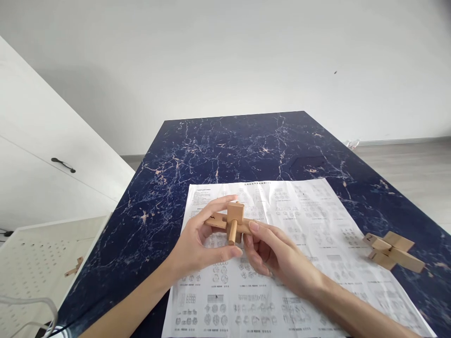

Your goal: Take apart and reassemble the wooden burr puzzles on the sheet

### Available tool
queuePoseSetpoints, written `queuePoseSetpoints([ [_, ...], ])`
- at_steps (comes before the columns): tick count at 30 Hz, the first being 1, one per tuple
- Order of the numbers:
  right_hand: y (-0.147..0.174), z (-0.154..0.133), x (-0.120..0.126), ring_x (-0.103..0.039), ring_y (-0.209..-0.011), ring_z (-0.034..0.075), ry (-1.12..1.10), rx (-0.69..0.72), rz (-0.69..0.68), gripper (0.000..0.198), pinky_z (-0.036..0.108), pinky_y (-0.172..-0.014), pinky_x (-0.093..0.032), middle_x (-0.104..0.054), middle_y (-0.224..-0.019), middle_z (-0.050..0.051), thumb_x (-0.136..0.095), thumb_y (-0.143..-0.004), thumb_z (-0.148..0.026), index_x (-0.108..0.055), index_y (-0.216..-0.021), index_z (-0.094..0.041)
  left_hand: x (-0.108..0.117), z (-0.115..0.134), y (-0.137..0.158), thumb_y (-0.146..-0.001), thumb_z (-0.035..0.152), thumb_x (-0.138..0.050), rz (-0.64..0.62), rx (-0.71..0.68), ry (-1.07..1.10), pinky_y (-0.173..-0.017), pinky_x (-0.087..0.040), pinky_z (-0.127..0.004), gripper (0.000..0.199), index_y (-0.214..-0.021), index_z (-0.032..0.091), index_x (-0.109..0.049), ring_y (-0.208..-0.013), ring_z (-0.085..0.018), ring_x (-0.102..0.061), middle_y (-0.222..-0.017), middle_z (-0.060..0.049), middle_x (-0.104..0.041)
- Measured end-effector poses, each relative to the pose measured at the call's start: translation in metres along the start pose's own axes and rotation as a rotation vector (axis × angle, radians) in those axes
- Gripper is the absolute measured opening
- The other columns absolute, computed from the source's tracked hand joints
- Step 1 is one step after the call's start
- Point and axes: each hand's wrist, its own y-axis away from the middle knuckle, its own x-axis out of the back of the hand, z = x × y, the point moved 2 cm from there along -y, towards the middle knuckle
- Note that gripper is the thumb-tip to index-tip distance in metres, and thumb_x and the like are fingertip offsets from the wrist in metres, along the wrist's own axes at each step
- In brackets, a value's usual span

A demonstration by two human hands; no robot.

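Note:
A wooden interlocking puzzle (235,213) made of crossed bars is held up between my two hands, above a printed sheet (275,291). One of its bars, a round-ended stick, points down toward me, and the bar on the left carries a dark mark. My left hand (197,239) curves around the left side, fingers above and behind, thumb stretched out below. My right hand (273,244) pinches the right-hand bar between thumb and fingers. The fingers' contact behind the puzzle is partly hidden.
A second wooden puzzle (394,251), marked with a 2, lies at the sheet's right edge. The sheet rests on a dark blue marbled table (225,150). At left stand a white cabinet (63,141) and a white perforated surface (38,253) with a small wooden piece (74,267).

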Motion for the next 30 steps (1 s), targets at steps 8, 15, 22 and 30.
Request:
queuePoseSetpoints([
  [8, 0.002, 0.001, 0.003, -0.038, -0.049, 0.008, 0.018, 0.007, 0.109, 0.047, 0.026, -0.05, -0.029, -0.049, -0.062, -0.005, -0.056, -0.108, -0.057, -0.059, -0.08, -0.02, -0.001, 0.009, -0.002, -0.084, 0.028, -0.09, 0.069, 0.041, -0.023, -0.081, -0.072, -0.039, 0.023, -0.106, 0.025, -0.083, -0.114, -0.03, -0.075, -0.166, -0.009, -0.048],
  [15, 0.0, -0.006, 0.009, -0.037, -0.049, 0.009, 0.013, 0.07, 0.355, 0.046, 0.027, -0.05, -0.029, -0.048, -0.062, -0.004, -0.064, -0.101, -0.06, -0.059, -0.077, -0.02, 0.011, 0.011, -0.003, -0.094, 0.04, -0.079, 0.21, 0.03, -0.085, -0.064, -0.069, -0.032, 0.02, -0.099, 0.02, -0.079, -0.088, -0.019, -0.076, -0.157, -0.012, -0.055],
  [22, -0.001, -0.01, 0.009, -0.035, -0.049, 0.009, 0.0, 0.06, 0.351, 0.047, 0.028, -0.05, -0.029, -0.046, -0.062, -0.004, -0.065, -0.099, -0.06, -0.058, -0.075, -0.02, 0.05, 0.005, -0.013, -0.104, 0.047, -0.06, 0.494, -0.084, -0.757, -0.063, -0.058, -0.026, 0.03, -0.096, 0.02, -0.071, -0.084, -0.017, -0.067, -0.112, -0.007, -0.067],
  [30, 0.002, -0.005, 0.009, -0.038, -0.052, 0.011, 0.132, 0.063, 0.259, 0.045, 0.029, -0.053, -0.034, -0.05, -0.063, -0.003, -0.055, -0.105, -0.059, -0.058, -0.08, -0.021, 0.07, -0.011, -0.016, -0.105, 0.045, -0.055, 0.434, -0.032, -1.091, -0.113, -0.045, -0.059, 0.029, -0.111, 0.021, -0.07, -0.122, -0.034, -0.057, -0.121, -0.012, -0.062],
])
